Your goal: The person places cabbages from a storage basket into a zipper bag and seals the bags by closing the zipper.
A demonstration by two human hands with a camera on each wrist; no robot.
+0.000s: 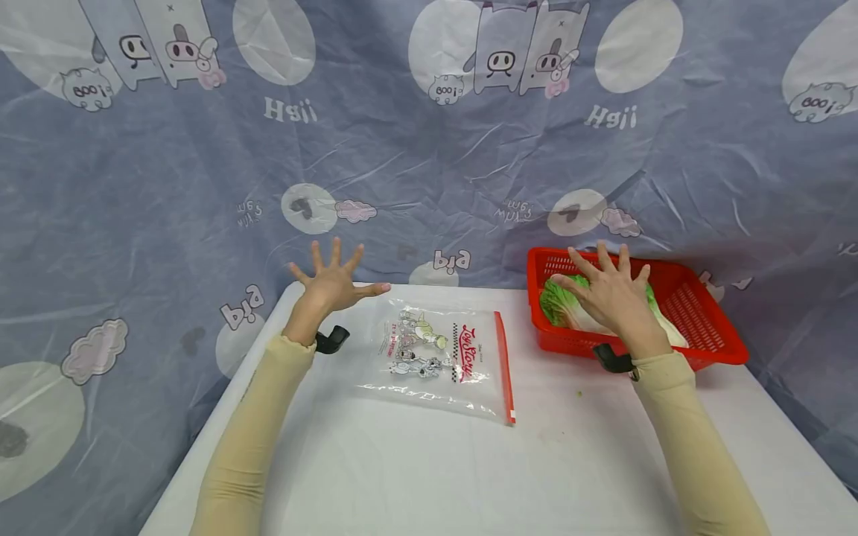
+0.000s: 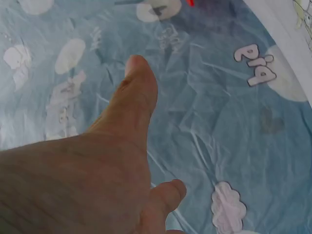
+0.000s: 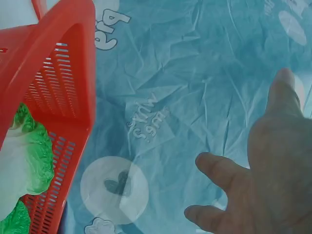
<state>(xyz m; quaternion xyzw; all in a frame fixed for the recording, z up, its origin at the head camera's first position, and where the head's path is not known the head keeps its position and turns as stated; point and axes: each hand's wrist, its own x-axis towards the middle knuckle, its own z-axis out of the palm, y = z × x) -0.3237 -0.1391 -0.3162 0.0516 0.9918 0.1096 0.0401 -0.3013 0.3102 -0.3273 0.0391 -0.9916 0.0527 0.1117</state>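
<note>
The left hand [image 1: 330, 288] is spreading all 5 fingers wide, holding nothing; the bag [image 1: 436, 361] is lying off its thumb side, toward the right hand [image 1: 613, 298]. That hand is spreading its 5 fingers just as wide, gripping nothing, with the cabbage [image 1: 556, 301] lying below its thumb, inside the basket [image 1: 570, 342]. Reaching fingers should probably be clearing the rim [image 3: 78, 9] before curling.

We see our left hand [image 2: 112, 161] before wrinkled blue cloth [image 2: 195, 107].
Our thumb [image 2: 142, 80] points up the view, one fingertip [image 2: 176, 189] shows lower down, and the remaining fingers are mostly cut off; beyond, we make out outlined lettering [image 2: 254, 64], a pale cloud print [image 2: 228, 209] and, at upper right, a white surface [image 2: 280, 29] bearing part of a printed drawing [image 2: 305, 17].
</note>
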